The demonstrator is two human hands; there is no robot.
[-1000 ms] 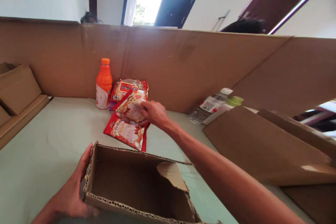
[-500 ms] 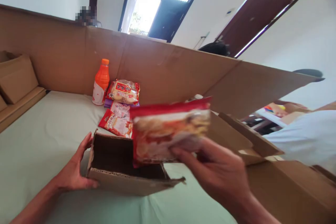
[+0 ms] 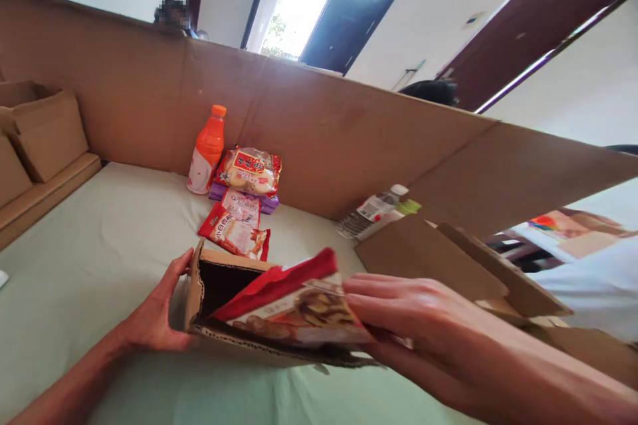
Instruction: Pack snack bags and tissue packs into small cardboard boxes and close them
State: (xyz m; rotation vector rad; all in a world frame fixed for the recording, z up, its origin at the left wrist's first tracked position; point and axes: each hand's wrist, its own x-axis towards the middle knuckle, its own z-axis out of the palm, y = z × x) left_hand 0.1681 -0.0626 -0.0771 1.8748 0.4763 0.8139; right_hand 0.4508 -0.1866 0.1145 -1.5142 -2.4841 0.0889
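An open cardboard box (image 3: 241, 350) sits in front of me on the pale green cloth. My left hand (image 3: 155, 315) is closed on its left end, thumb on the near wall and fingers on the far side. My right hand (image 3: 423, 322) grips a red and white snack packet (image 3: 294, 309) by its right end. The packet slants down, its lower left part inside the box and its red upper edge above the rim. Just behind the box lies another red snack packet (image 3: 234, 232), with a pink packet (image 3: 242, 206) next to it.
Behind stand an orange drink bottle (image 3: 207, 149) and a bag of rice crackers (image 3: 250, 171) on a purple package (image 3: 269, 203). A clear bottle (image 3: 371, 209) leans near a larger cardboard box (image 3: 428, 255) at right. More boxes (image 3: 50, 133) are at left; a cardboard wall (image 3: 309, 119) crosses the back.
My right hand has lowered the snack packet and tilted it, so part of it is now inside the box. My left hand stays on the box's end. The view has shifted slightly.
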